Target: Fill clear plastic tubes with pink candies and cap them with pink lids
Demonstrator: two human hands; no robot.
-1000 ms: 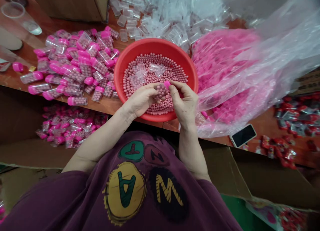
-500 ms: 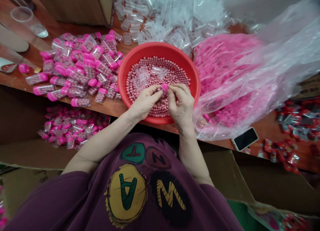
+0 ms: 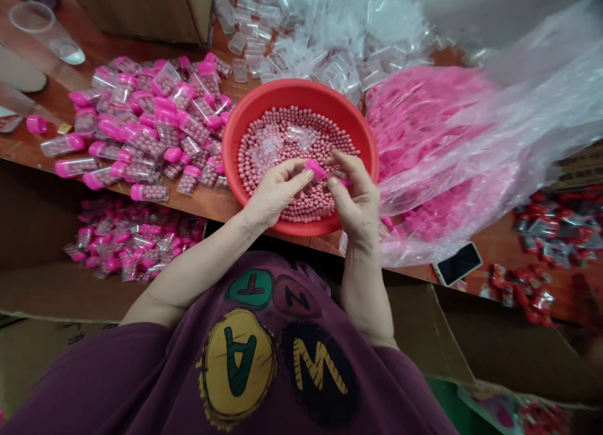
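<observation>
Our left hand pinches a pink-capped bottle over the red basin | our right hand, just right, curls loosely, thumb and forefinger parted; we can't tell what it grips

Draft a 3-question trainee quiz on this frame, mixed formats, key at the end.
1. Multiple choice: Where does the phone lie relative to the red basin?
A) Inside it
B) To its right, as the person faces the table
C) To its left, as the person faces the table

2. True or false: A pink cap is at the fingertips of the left hand.

3. Fill in: Many small, round, pink ____ lie in the red basin.

Key:
1. B
2. True
3. beads
</observation>
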